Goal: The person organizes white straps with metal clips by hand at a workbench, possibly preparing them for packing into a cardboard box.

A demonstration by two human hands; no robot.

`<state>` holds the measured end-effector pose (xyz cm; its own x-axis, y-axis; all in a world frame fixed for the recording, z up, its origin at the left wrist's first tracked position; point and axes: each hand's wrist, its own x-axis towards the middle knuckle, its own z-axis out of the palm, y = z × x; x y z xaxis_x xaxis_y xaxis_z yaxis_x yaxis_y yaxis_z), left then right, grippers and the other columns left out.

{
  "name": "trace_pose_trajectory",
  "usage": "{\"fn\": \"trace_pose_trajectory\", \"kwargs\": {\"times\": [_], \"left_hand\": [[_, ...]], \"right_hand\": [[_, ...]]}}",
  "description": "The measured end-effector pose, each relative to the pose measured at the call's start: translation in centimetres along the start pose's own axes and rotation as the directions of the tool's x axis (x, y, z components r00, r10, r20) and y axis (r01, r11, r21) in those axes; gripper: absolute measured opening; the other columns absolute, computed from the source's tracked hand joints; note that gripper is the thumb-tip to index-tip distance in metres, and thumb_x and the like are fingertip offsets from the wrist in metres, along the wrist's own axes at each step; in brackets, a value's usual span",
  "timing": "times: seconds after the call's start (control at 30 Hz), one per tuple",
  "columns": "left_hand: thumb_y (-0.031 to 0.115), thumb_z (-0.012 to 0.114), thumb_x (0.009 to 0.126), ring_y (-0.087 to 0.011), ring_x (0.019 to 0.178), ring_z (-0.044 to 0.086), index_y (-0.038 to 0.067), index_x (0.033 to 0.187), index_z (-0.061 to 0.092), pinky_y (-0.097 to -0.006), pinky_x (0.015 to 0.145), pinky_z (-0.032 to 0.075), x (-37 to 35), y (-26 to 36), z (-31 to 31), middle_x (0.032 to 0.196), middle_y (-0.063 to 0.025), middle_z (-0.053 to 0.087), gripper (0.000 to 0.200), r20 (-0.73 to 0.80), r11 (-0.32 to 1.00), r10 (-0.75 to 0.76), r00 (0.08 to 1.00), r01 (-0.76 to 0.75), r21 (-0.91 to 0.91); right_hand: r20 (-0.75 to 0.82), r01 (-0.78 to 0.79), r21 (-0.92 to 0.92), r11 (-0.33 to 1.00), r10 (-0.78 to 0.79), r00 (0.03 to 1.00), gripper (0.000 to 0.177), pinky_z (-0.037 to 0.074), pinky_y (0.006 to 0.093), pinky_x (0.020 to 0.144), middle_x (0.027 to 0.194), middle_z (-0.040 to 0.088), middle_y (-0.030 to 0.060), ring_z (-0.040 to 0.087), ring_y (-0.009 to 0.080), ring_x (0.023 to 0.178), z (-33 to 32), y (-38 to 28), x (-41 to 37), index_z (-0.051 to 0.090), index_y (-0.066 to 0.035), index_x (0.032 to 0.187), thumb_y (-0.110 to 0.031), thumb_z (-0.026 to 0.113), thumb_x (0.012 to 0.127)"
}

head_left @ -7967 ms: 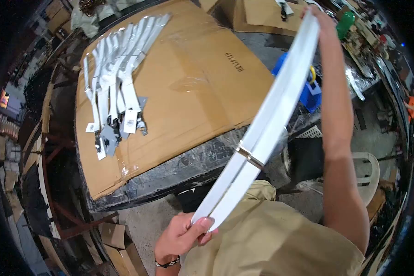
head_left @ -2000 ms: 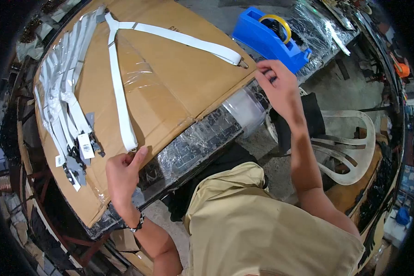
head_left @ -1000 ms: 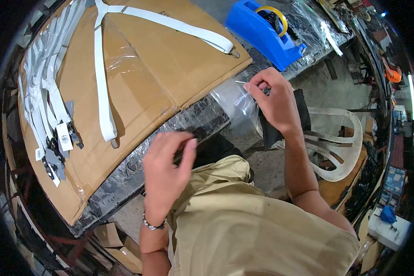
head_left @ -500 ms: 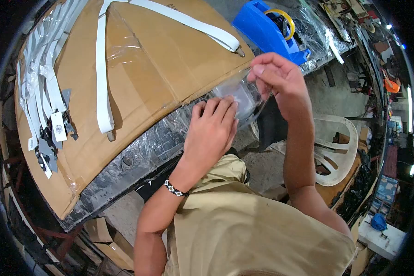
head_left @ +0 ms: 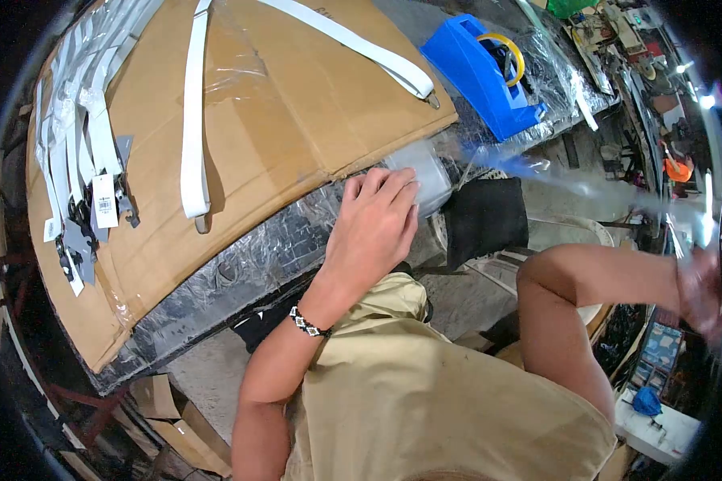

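A stack of clear plastic bags (head_left: pixel 427 178) lies at the table's near edge, beside the cardboard. My left hand (head_left: pixel 375 210) presses down on it with bent fingers held close together. Far out to the right, my right hand (head_left: pixel 702 297) is smeared by motion. From the stack a blurred clear plastic bag (head_left: pixel 573 183) stretches toward my right hand, which appears to grip its end. On the cardboard, white suspenders (head_left: pixel 193 128) lie spread with metal clips at their ends.
Tagged white straps (head_left: pixel 88 136) lie bundled on the left of the cardboard sheet (head_left: pixel 289 120). A blue tape dispenser (head_left: pixel 477 80) stands beyond the sheet's right corner. A black cloth (head_left: pixel 487 220) hangs over a pale plastic chair (head_left: pixel 569 230) at right.
My right hand has swung from beside the stack far to the right, drawing clear plastic along. My left hand stays on the stack. The view has shifted slightly.
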<state>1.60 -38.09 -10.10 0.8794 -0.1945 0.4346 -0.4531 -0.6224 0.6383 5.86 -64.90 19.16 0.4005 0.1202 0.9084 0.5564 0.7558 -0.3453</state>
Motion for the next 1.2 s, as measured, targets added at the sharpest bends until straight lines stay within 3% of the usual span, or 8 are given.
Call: {"fn": "trace_pose_trajectory", "kwargs": {"times": [0.23,0.37,0.43,0.57,0.77,0.9,1.13,1.2], "left_hand": [[0.007,0.067,0.084,-0.0302,0.113,0.055,0.005,0.114,0.065,-0.0419,0.098,0.042,-0.3,-0.2,-0.5,0.125,-0.0102,0.062,0.03,-0.047,0.974,-0.047,0.998,0.035,-0.226],[0.007,0.066,0.086,-0.0267,0.111,0.058,0.005,0.12,0.064,-0.0382,0.093,0.045,-0.7,0.3,-1.4,0.127,-0.0113,0.062,0.035,-0.045,0.886,-0.144,0.988,0.109,-0.45],[0.011,0.067,0.088,-0.0253,0.111,0.059,0.003,0.126,0.061,-0.0369,0.092,0.046,-1.2,1.2,-2.6,0.128,-0.0128,0.061,0.039,0.013,0.754,-0.207,0.978,0.168,-0.635],[0.019,0.069,0.091,-0.0231,0.113,0.058,-0.002,0.138,0.05,-0.035,0.093,0.047,-3.3,2.4,-5.0,0.13,-0.016,0.059,0.055,0.087,0.325,-0.252,0.964,0.169,-0.93],[0.017,0.06,0.1,-0.0168,0.1,0.065,-0.005,0.134,0.052,-0.0287,0.087,0.052,-6.4,1.5,-8.5,0.117,-0.0168,0.067,0.042,0.055,0.403,-0.579,0.814,0.344,-0.848],[0.013,0.052,0.103,-0.0157,0.081,0.069,-0.006,0.114,0.063,-0.0276,0.073,0.055,-7.4,1.0,-10.0,0.098,-0.0158,0.074,0.024,-0.019,0.413,-0.717,0.696,0.403,-0.817],[0.018,0.051,0.103,-0.0197,0.068,0.069,-0.007,0.109,0.064,-0.0308,0.06,0.055,-9.0,1.6,-14.4,0.089,-0.0198,0.073,0.029,-0.197,0.477,-0.747,0.635,0.305,-0.824],[0.017,0.051,0.102,-0.0206,0.06,0.067,-0.008,0.109,0.063,-0.0309,0.055,0.053,-9.4,1.9,-16.8,0.084,-0.0195,0.073,0.028,-0.394,0.624,-0.699,0.597,0.241,-0.744]], "right_hand": [[0.098,0.29,-0.436,0.852,-0.275,0.956,0.024,0.043,0.0225,0.052,0.108,0.067,0.0074,0.051,0.0117,0.065,2.7,-5.1,-0.5,0.063,-0.007,0.119,-0.02,0.052,0.102],[0.332,0.289,-0.885,0.366,0.06,0.941,0.023,0.051,0.0326,0.063,0.097,0.064,0.0189,0.062,0.0263,0.077,-1.8,-7.1,-3.5,0.063,0.001,0.1,-0.018,0.062,0.087],[-0.126,-0.227,-0.934,0.278,0.337,0.933,0.016,0.048,0.0311,0.06,0.085,0.062,0.0136,0.059,0.0208,0.071,1.1,-0.3,-6.1,0.064,-0.001,0.093,-0.015,0.064,0.087],[-0.54,-0.756,-0.648,-0.091,0.756,0.371,0.008,0.042,0.0281,0.054,0.061,0.057,0.0029,0.052,0.0098,0.058,7.4,11.6,-10.8,0.068,-0.004,0.08,-0.009,0.067,0.086],[-0.342,-0.632,-0.775,0.0,0.841,0.42,0.025,0.023,0.0297,0.042,0.046,0.034,0.003,0.03,0.0095,0.042,10.0,17.0,-19.6,0.059,-0.001,0.066,-0.009,0.074,0.084],[-0.289,-0.565,-0.82,-0.095,0.921,0.263,0.017,0.042,0.0404,0.048,0.054,0.052,0.0084,0.054,0.0284,0.048,10.4,17.5,-19.4,0.063,-0.007,0.074,-0.016,0.075,0.083],[0.064,-0.78,-0.451,0.434,0.887,0.456,0.018,0.05,0.0339,0.071,0.083,0.061,0.0098,0.063,0.0256,0.078,11.1,19.4,-19.7,0.063,-0.002,0.092,-0.011,0.075,0.082],[0.153,-0.896,-0.383,0.224,0.972,0.177,0.023,0.052,0.0362,0.078,0.089,0.067,0.0116,0.067,0.028,0.085,12.2,19.0,-19.9,0.062,-0.002,0.101,-0.015,0.072,0.086]]}}
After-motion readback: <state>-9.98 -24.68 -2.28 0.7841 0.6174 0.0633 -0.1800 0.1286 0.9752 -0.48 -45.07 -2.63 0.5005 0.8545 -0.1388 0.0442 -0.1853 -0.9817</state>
